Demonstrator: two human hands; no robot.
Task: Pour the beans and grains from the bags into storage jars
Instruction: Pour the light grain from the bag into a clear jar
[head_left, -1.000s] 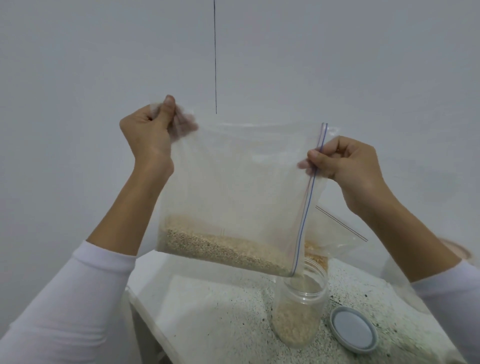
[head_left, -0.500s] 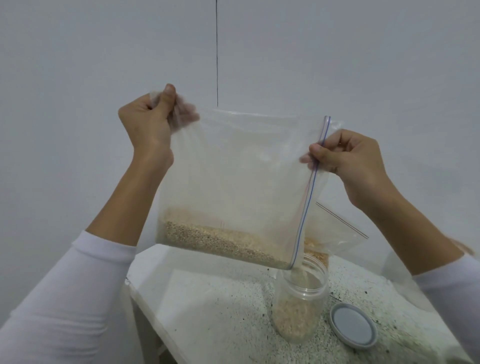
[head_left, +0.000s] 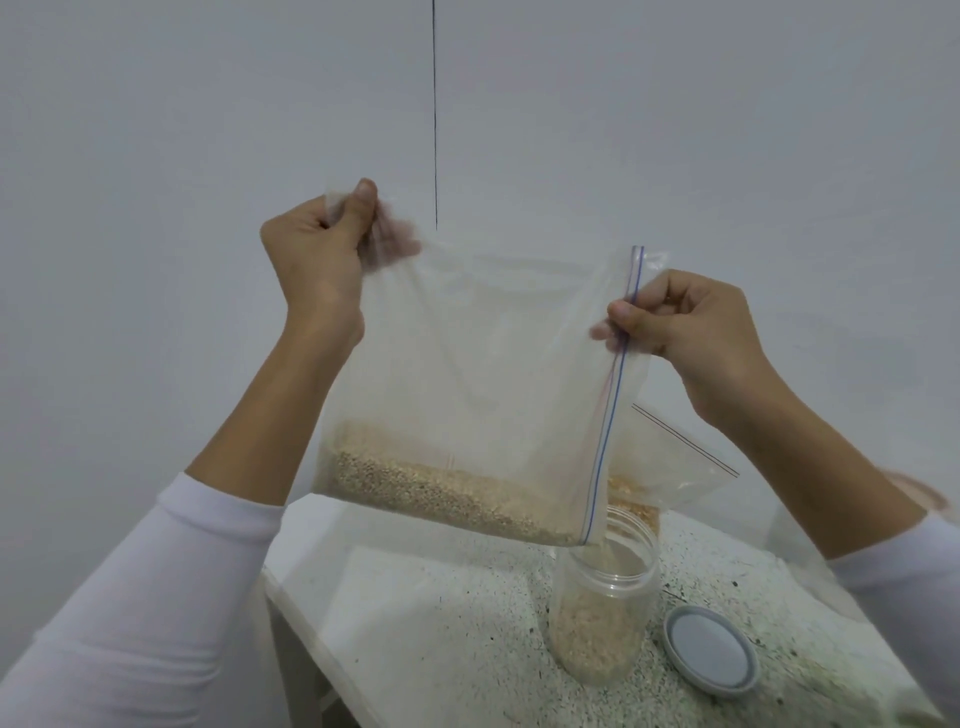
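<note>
A clear zip-lock bag (head_left: 467, 374) is held up in the air between both hands, turned on its side so that its blue zip strip (head_left: 615, 384) runs steeply from upper right down to lower left. The far upper corner of the bag is pinched by the left hand (head_left: 322, 260), thumb pressed over curled fingers. The zip edge is pinched by the right hand (head_left: 691, 322) between thumb and curled fingers, lower than the left hand and well apart from it.

Pale grains (head_left: 447, 493) are gathered along the bag's lower edge (a band sloping down toward the right hand's side), so the long axis of the heap points at the lowest zip corner. That corner hangs directly over the open mouth of a clear plastic jar (head_left: 605, 613), which stands upright on the speckled tabletop (head_left: 441, 623) below the right hand and is partly filled with grains. A round grey lid (head_left: 711, 649) lies flat just beside the jar. Behind the jar, a second clear bag (head_left: 670, 462) with some grains is seen.
</note>
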